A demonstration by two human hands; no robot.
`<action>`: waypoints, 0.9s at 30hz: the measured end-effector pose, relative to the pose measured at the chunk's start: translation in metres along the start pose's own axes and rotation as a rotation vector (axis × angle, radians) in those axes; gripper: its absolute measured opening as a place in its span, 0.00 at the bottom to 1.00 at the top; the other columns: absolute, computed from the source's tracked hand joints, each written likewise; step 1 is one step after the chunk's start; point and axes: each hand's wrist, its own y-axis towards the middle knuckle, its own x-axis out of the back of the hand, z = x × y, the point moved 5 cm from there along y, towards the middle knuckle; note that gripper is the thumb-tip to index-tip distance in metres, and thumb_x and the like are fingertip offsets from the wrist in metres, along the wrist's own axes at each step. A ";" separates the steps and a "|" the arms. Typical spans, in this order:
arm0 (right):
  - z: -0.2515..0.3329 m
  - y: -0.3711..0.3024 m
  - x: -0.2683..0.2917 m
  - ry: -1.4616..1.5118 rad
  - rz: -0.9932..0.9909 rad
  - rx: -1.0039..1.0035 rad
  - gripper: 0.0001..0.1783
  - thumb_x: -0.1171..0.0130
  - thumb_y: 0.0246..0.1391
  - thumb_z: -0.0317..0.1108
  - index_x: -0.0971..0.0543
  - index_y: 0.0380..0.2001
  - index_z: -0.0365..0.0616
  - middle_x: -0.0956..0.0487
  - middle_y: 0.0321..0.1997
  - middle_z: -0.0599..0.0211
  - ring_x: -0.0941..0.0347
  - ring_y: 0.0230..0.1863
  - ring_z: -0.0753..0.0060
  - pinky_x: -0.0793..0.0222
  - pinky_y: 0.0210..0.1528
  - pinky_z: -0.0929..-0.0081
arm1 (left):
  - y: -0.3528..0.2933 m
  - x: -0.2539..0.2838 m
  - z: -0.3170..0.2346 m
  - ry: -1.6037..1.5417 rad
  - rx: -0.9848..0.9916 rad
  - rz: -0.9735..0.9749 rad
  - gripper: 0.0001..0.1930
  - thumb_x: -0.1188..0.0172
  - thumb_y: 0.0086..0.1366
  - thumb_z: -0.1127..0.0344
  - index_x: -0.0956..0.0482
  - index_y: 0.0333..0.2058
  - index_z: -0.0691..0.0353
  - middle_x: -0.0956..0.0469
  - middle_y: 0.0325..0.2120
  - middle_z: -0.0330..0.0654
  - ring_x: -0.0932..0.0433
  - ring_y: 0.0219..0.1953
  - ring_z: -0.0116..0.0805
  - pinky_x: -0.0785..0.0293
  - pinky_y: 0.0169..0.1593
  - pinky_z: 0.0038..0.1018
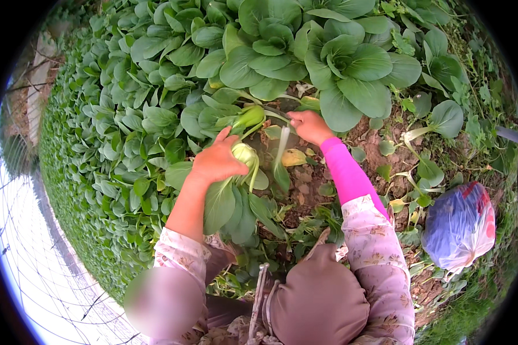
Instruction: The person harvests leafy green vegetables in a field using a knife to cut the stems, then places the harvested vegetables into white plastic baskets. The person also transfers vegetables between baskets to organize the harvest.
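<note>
My left hand grips a pulled bok choy plant by its pale base, the green leaves hanging down toward me. My right hand, in a bright pink sleeve, is closed on a pale leaf stalk that hangs down from it beside the held plant. Just beyond both hands another bok choy lies tipped among the growing plants. Bare brown soil with a yellowed leaf lies under my hands.
A dense bed of growing bok choy fills the left and top. A blue and red plastic bag sits on the ground at the right. Loose cut leaves and weeds scatter over the soil. Wire mesh fencing runs along the left.
</note>
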 end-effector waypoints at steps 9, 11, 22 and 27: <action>0.018 0.004 -0.034 -0.044 0.013 -0.150 0.13 0.51 0.50 0.33 0.24 0.38 0.40 0.23 0.32 0.52 0.26 0.34 0.53 0.31 0.38 0.62 | 0.011 -0.003 0.021 -0.121 -0.028 -0.043 0.44 0.38 0.34 0.55 0.36 0.56 0.63 0.48 0.63 0.38 0.34 0.56 0.37 0.38 0.56 0.27; 0.021 0.003 -0.044 -0.042 -0.054 -0.178 0.12 0.52 0.49 0.32 0.26 0.36 0.39 0.24 0.37 0.50 0.28 0.41 0.48 0.33 0.42 0.57 | 0.011 -0.006 0.026 -0.158 -0.042 -0.049 0.44 0.38 0.34 0.55 0.35 0.55 0.64 0.47 0.63 0.40 0.36 0.57 0.37 0.39 0.57 0.27; 0.018 -0.056 -0.042 -0.315 -0.172 0.067 0.24 0.48 0.48 0.31 0.32 0.52 0.45 0.26 0.42 0.42 0.26 0.39 0.46 0.29 0.40 0.61 | -0.038 -0.027 0.037 -0.555 -0.232 -0.217 0.40 0.37 0.35 0.64 0.34 0.53 0.65 0.45 0.61 0.49 0.44 0.62 0.40 0.49 0.62 0.27; 0.069 -0.105 -0.034 0.615 -0.212 0.171 0.32 0.35 0.44 0.38 0.34 0.52 0.37 0.31 0.54 0.49 0.27 0.44 0.59 0.32 0.47 0.69 | -0.129 -0.007 0.038 -0.689 -0.514 -0.244 0.43 0.37 0.32 0.58 0.34 0.54 0.64 0.41 0.58 0.52 0.50 0.64 0.47 0.57 0.64 0.38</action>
